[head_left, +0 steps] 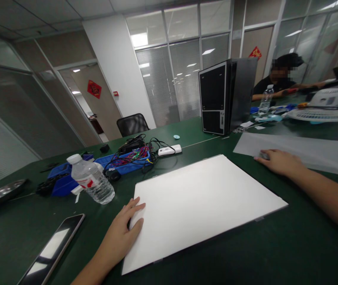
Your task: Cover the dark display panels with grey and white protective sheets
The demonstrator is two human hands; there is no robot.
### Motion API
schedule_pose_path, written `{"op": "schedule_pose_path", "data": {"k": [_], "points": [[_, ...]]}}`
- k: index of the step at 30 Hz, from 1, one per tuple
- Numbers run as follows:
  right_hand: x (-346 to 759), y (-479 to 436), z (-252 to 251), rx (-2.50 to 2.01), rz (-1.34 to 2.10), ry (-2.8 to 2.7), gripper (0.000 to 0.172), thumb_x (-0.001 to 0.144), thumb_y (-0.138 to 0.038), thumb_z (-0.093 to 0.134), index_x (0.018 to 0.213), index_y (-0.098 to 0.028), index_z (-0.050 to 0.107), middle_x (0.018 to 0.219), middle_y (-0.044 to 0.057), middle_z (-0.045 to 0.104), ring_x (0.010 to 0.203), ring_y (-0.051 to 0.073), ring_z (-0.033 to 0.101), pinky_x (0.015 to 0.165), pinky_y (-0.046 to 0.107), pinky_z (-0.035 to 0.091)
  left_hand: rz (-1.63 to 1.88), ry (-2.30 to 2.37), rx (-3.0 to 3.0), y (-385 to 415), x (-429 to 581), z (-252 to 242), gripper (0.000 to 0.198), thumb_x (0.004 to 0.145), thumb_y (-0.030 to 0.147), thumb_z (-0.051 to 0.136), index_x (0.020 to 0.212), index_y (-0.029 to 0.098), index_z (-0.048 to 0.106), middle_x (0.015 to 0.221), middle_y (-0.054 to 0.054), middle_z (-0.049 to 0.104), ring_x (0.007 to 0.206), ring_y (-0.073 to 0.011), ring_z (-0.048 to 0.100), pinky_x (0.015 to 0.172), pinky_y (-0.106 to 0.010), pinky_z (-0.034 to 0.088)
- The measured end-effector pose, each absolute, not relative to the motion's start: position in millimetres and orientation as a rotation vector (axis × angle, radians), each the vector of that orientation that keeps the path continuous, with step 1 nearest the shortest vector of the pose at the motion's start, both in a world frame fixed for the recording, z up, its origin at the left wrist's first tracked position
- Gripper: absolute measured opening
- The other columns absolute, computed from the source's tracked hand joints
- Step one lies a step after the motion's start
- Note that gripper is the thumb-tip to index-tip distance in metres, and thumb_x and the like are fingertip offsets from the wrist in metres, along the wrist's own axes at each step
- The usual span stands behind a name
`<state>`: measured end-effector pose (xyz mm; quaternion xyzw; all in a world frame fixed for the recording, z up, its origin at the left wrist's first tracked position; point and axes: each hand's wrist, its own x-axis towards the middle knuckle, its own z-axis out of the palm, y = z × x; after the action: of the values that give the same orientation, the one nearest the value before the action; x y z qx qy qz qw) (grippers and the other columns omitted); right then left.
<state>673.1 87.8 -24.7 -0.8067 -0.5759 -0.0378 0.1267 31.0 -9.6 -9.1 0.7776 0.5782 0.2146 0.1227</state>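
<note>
A large white sheet point(198, 198) lies flat on the green table, dark edging and small clear tabs showing along its sides. My left hand point(123, 227) rests on the sheet's left edge, fingers spread and holding nothing. To the right, my right hand point(281, 161) is low over the table, its thumb and fingers closed around a small grey object point(264, 155); its kind is too unclear to name. Beneath and beyond that hand lies a translucent whitish sheet point(314, 150), partly covered by my forearm.
A water bottle point(93, 180) stands left of the white sheet, with a tablet-like device point(53, 249) nearer me. Behind are a blue tray point(127, 164) of wires, a white power strip point(169, 150) and a black computer tower point(228, 97). Another person point(278, 81) sits at far right.
</note>
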Motion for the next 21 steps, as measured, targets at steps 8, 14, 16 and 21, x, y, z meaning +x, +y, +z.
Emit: {"op": "schedule_pose_path", "data": {"k": [8, 14, 16, 21], "points": [[661, 84, -18, -2.294, -0.16, -1.838, 0.051, 0.103, -0.047, 0.041, 0.13, -0.018, 0.072, 0.133, 0.021, 0.069, 0.114, 0.036, 0.066, 0.094, 0.051, 0.049, 0.621, 1.719, 2.275, -13, 34, -9, 0.05, 0.095, 0.046, 0.055, 0.136, 0.021, 0.071, 0.159, -0.013, 0.055, 0.151, -0.0338, 0.048, 0.125, -0.059, 0.034], [643, 75, -2, -2.315, -0.272, -1.761, 0.062, 0.107, -0.044, 0.022, 0.116, -0.008, 0.072, 0.105, 0.03, 0.074, 0.085, 0.035, 0.07, 0.068, 0.044, 0.043, 0.615, 1.712, 2.276, -12, 32, -9, 0.052, 0.095, 0.046, 0.055, 0.136, 0.019, 0.071, 0.159, -0.015, 0.055, 0.15, -0.0339, 0.048, 0.125, -0.059, 0.034], [633, 72, 4, -2.252, -0.317, -1.812, 0.06, 0.106, -0.044, 0.023, 0.115, -0.01, 0.071, 0.1, 0.027, 0.075, 0.081, 0.034, 0.07, 0.066, 0.042, 0.041, 0.633, 1.705, 2.273, -11, 32, -10, 0.051, 0.094, 0.046, 0.056, 0.135, 0.02, 0.071, 0.159, -0.013, 0.055, 0.149, -0.0339, 0.049, 0.125, -0.058, 0.035], [600, 62, 14, -1.847, -0.328, -2.245, 0.045, 0.104, -0.043, 0.035, 0.11, -0.019, 0.072, 0.102, 0.014, 0.077, 0.085, 0.027, 0.069, 0.075, 0.038, 0.044, 0.661, 1.698, 2.271, -10, 32, -12, 0.05, 0.094, 0.046, 0.057, 0.135, 0.022, 0.072, 0.158, -0.013, 0.056, 0.148, -0.0342, 0.05, 0.124, -0.059, 0.037]]}}
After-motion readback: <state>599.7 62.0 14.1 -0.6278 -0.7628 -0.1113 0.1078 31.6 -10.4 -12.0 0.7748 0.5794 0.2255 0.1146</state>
